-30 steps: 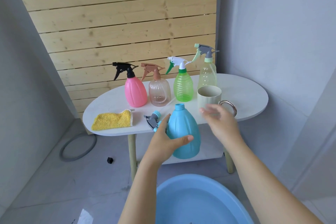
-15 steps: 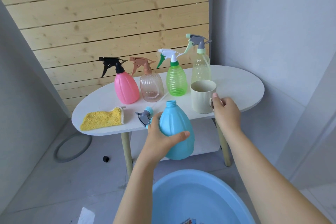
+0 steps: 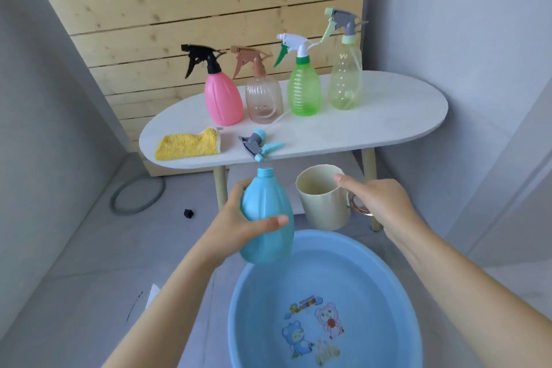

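Blue ribbed plastic bottle (image 3: 267, 218), uncapped, sits clamped upright in my left grip (image 3: 239, 224) over the far rim of the blue plastic basin (image 3: 352, 266). My right grip (image 3: 379, 203) is closed on the cream plastic cup (image 3: 321, 203) just to its right. Risk, as I judge it: the neck is narrow, so a hasty pour would spill past it.

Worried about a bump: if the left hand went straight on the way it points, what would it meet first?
Past its blue bottle, probably the cream cup in the right hand; depth unclear.

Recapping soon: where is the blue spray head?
Head view: spray head lies on the white table's front edge, right of the yellow cloth, beyond the blue bottle.
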### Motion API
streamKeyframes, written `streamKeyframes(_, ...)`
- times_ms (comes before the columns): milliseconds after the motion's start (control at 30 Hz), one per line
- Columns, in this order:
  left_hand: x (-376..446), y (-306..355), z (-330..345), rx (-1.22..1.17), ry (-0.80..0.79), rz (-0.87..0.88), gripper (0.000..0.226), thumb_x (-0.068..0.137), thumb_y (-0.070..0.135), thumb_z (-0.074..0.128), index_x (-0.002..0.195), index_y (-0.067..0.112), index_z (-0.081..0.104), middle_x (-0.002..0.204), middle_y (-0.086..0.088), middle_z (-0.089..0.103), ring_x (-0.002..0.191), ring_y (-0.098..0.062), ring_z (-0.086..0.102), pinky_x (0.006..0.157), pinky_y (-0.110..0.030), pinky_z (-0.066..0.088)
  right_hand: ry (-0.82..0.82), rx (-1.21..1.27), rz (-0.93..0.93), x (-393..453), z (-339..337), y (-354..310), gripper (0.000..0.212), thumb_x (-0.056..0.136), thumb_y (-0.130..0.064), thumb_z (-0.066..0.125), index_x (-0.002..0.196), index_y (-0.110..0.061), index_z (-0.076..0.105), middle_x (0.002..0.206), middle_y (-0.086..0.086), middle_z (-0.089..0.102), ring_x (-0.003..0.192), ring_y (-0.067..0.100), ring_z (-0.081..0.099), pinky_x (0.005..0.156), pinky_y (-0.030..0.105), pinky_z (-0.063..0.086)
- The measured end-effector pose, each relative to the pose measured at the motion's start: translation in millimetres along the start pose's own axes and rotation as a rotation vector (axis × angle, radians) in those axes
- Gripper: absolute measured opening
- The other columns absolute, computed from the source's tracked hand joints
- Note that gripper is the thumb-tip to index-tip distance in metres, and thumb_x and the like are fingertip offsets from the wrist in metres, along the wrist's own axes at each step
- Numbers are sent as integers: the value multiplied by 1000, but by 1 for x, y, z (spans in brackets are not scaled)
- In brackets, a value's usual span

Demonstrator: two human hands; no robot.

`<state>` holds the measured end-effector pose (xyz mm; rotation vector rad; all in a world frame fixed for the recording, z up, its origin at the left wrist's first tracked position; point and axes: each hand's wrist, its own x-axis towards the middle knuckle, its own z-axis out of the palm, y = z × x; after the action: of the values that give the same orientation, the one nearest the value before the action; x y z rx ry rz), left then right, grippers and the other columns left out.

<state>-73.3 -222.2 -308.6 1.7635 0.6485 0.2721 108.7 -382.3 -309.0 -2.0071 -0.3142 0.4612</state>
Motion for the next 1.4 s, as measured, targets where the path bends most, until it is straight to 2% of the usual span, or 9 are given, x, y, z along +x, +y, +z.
streamKeyframes(167,-15,-70,11,-48,114,-139,58,62,53,74,108,47,41,113,8,61,96,-9,66,79,-31,56,-125,-245,48,3,45,52,59,68,-52,66,30,-16,40,38,-7,41,51,19,44,59,30,32)
streamKeyframes(300,-16,-121,28,31,117,-216,74,65,44,83,120,42,35,114,8,54,98,-11,62,81,-32,55,-248,-592,60,0,75,96,45,71,-57,59,50,-17,60,52,-6,59,56,16,56,59,26,38)
streamKeyframes(400,-13,-148,39,154,117,-263,99,54,46,88,135,35,32,124,6,44,109,-16,55,93,-40,51,-253,-963,-89,-6,92,133,56,80,-64,46,52,-16,51,52,-4,50,55,15,49,75,30,33)
streamKeyframes(600,-12,-177,60,224,135,-310,82,57,40,89,120,31,39,121,4,42,105,-18,53,93,-40,48,-199,-1224,-336,-11,97,181,47,86,-55,38,58,-20,55,53,-5,46,71,19,45,85,32,26)
streamKeyframes(800,-14,-191,79,166,128,-346,82,60,38,88,122,28,36,104,12,54,96,-13,57,74,-27,46,-206,-1345,-493,-3,87,199,41,92,-50,37,71,-18,48,80,-2,65,75,19,37,90,32,21)
streamKeyframes(1000,-9,-192,88,208,119,-320,83,58,41,88,120,31,34,116,5,52,102,-17,55,77,-29,46,-257,-1420,-545,-1,86,221,39,93,-44,37,68,-16,48,77,-1,65,75,20,39,84,33,16)
streamKeyframes(1100,-10,-194,92,208,105,-306,81,58,40,89,117,37,33,120,4,51,105,-17,54,82,-31,48,-316,-1403,-527,-1,89,225,44,92,-45,36,59,-16,38,61,-2,47,75,20,36,87,31,17)
streamKeyframes(1167,-9,-196,94,214,102,-299,80,57,39,88,116,38,34,120,4,51,105,-17,54,83,-32,48,-335,-1357,-456,-2,89,228,47,91,-50,38,56,-18,34,56,-4,37,76,19,37,88,30,19)
streamKeyframes(1400,-8,-202,95,241,109,-273,80,57,39,89,114,38,34,120,3,50,104,-17,54,80,-31,48,-347,-942,23,9,86,220,55,84,-63,46,53,-19,41,54,-5,46,58,15,45,68,31,27)
